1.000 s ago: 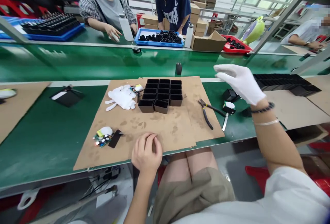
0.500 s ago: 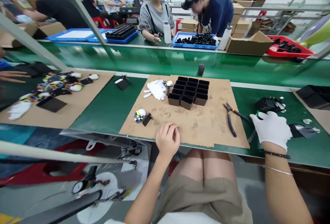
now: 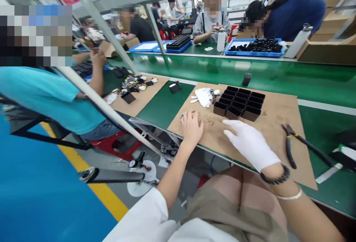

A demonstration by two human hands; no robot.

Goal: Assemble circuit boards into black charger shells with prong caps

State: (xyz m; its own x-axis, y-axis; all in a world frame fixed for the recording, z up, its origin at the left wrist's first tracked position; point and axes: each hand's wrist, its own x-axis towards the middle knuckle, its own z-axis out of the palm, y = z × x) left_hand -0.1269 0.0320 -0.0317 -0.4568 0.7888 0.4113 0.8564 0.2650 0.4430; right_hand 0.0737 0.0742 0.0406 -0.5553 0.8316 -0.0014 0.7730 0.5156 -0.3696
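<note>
On cardboard [image 3: 282,110]—upright cups [image 3: 239,101], long sides crosswise, right grip [image 3: 249,143] released, left grip [image 3: 191,127] unclear

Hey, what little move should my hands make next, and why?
I'd suggest having your left hand grasp the small coloured part: its edge shows right beside that hand, while your gloved right hand is open and seems empty.

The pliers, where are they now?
In the head view, the pliers lie on the right side of the cardboard, to the right of the gloved right hand, one handle poking past the cardboard's edge.
</note>
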